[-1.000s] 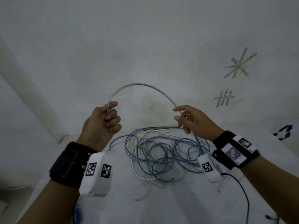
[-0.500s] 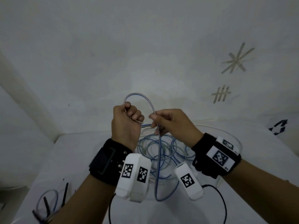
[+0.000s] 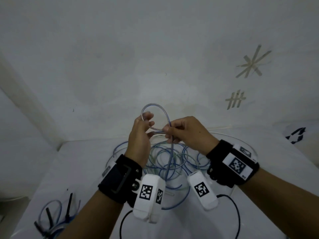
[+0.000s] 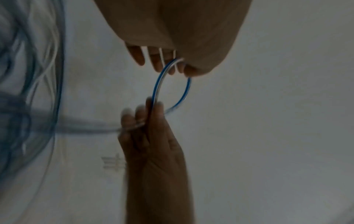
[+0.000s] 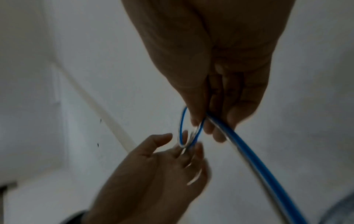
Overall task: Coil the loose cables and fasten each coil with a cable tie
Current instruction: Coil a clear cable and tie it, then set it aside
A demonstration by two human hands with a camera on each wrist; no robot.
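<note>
A clear cable with a blue stripe [image 3: 155, 104] stands up in a small loop above the table. My left hand [image 3: 149, 121] holds one side of the loop between thumb and fingers. My right hand [image 3: 168, 133] pinches the other side where the strands cross, and the rest of the cable drops from there to the tangle of blue and white cables [image 3: 179, 152] below. In the left wrist view the loop [image 4: 188, 87] spans from the left hand [image 4: 168, 66] to the right hand [image 4: 145, 115]. In the right wrist view the striped cable [image 5: 249, 151] runs out of the right hand [image 5: 206, 125], and the left fingers [image 5: 182, 145] are spread around the loop.
The white table [image 3: 77, 169] stands in a corner of white walls. A coiled bundle [image 3: 51, 216] with black cable ties [image 3: 69, 204] lies at the near left edge. Black cords [image 3: 236, 213] from the wrist cameras trail over the near side. Tape marks [image 3: 250, 64] are on the right wall.
My hands have come together from wide apart, closing the broad arc of cable into a small loop. The left fingers have loosened a little around it.
</note>
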